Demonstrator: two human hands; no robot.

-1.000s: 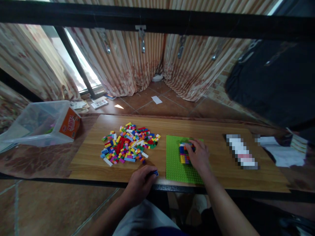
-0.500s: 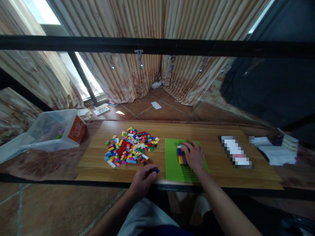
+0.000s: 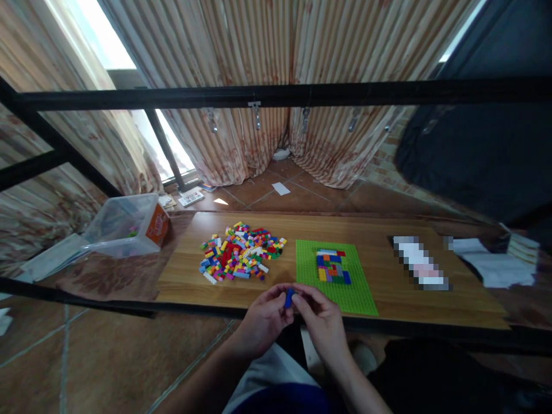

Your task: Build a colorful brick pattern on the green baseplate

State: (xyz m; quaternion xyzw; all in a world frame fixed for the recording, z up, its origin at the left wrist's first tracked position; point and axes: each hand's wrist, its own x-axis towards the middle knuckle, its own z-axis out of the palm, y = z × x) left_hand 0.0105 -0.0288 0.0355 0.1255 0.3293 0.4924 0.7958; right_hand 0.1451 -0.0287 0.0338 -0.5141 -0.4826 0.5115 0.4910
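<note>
We see daylight entering at the upper left, where the tall white window pane point(image 3: 114, 37) is burnt out to glare and the striped beige fabric curtains point(image 3: 241, 69) catch a soft glow, while the lower right sinks into near-black shadow. We find 1 bright triangle of light point(image 3: 221, 202) on the brown tiled floor point(image 3: 254, 192). Wide-angle stretching shows toward the edges, coarse square pixel blocks point(image 3: 420, 264) mask a patch at right, and the small multicoloured plastic bricks point(image 3: 241, 253) look slightly soft.

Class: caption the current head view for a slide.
Left hand and right hand holding a blue piece, loose bricks and a green board beyond.
</note>
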